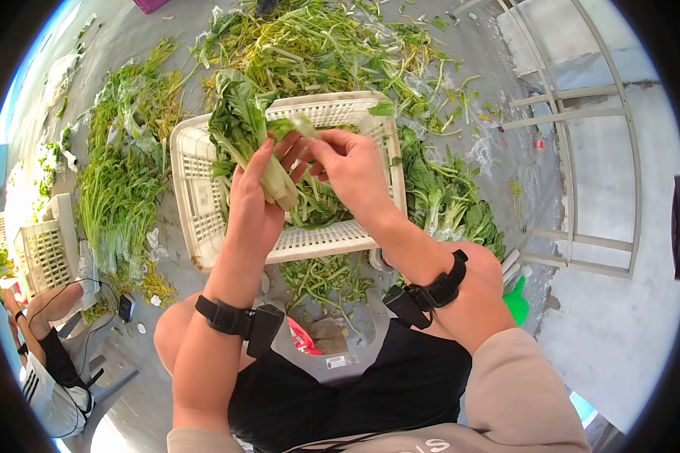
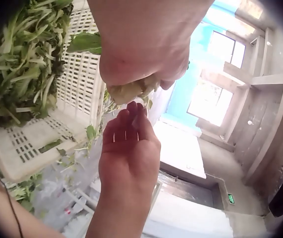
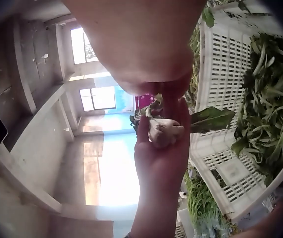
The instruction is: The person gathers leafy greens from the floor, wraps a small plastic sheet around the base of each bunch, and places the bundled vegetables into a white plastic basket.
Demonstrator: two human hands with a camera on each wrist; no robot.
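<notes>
My left hand [image 1: 255,198] grips a head of leafy greens [image 1: 238,124] by its pale stalks, with the leaves pointing up and away. The cut stem end [image 3: 165,133] shows in the right wrist view, resting in the left palm. Close beside it, my right hand [image 1: 351,167] pinches a small leaf [image 1: 304,125], blurred, between thumb and fingers. Both hands are over a white plastic basket [image 1: 187,204] holding loose greens [image 2: 27,64]. In the left wrist view, the right hand's fingertips reach up close under the stem end.
Heaps of leaves and trimmings [image 1: 302,45] lie on the floor beyond the basket, with a pile of greens [image 1: 121,166] to its left and another [image 1: 461,196] to its right. A metal frame [image 1: 567,136] stands at right. Another person [image 1: 53,355] sits at far left by a second basket [image 1: 45,253].
</notes>
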